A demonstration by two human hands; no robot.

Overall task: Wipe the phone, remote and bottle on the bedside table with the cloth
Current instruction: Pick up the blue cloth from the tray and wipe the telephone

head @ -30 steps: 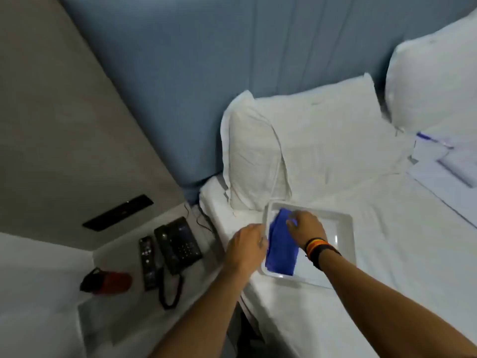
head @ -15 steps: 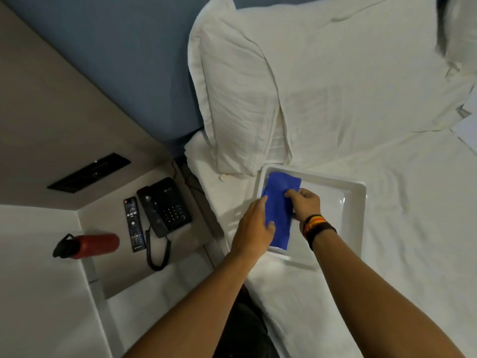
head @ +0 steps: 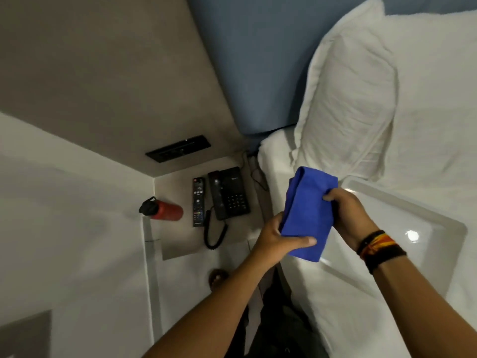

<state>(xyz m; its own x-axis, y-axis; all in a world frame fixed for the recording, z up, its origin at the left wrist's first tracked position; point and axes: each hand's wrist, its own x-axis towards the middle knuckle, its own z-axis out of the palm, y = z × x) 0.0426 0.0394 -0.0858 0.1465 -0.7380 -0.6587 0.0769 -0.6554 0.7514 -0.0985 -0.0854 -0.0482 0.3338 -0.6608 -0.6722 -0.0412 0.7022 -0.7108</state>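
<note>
Bedside view, head camera. I see both hands gripping the folded blue cloth (head: 308,213) in the air, over the gap between the bed (head: 426,151) and the counter (head: 180,244). My left hand (head: 277,239) pinches its lower edge, thumb across the front; my right hand (head: 347,214) clasps its upper right side, wrist banded in black, orange and yellow. A white tray (head: 413,210) lies on the bed behind the cloth. On the counter, the black phone (head: 228,193) sits toward the back right corner, the remote (head: 198,201) just beside it on the left, and the red bottle (head: 162,210) lies on its side at the left edge.
</note>
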